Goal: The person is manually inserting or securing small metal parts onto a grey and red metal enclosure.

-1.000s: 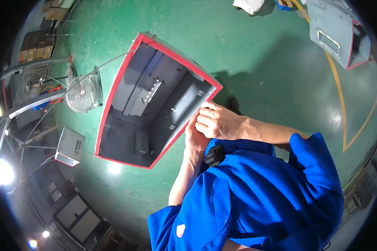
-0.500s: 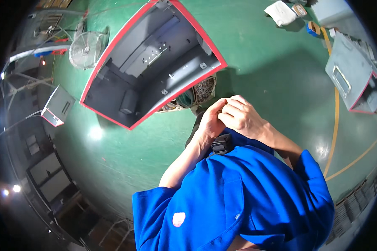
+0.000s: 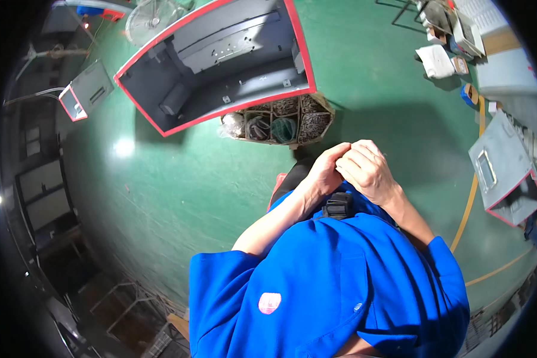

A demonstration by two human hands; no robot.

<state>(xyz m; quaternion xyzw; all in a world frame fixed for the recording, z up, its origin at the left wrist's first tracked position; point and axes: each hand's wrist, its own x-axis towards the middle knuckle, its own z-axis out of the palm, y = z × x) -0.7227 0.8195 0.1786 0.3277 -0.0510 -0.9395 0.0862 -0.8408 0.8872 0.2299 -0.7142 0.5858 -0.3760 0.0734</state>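
Observation:
My left hand (image 3: 327, 173) and my right hand (image 3: 369, 172) are held together in front of my waist. The fingers of both are curled inward and meet at the tips; whatever lies between them, if anything, is hidden. Ahead and to the left is a large grey metal cabinet (image 3: 306, 62) with a red rim, its open side facing me. Just beyond my hands, below the cabinet's lower edge, stands a divided tray (image 3: 259, 142) with small metal parts, something green and a clear plastic bag in its compartments. My hands touch neither of these.
A caged fan (image 3: 154, 22) stands behind the cabinet. A smaller grey box (image 3: 89, 89) is at the left, and another grey cabinet (image 3: 501, 161) at the right beside a yellow floor line (image 3: 466, 209). A white bag (image 3: 435, 62) lies at the far right.
The view has shifted, so the cabinet appears higher and more of the divided tray shows below it. My hands stay together, slightly farther right in the picture.

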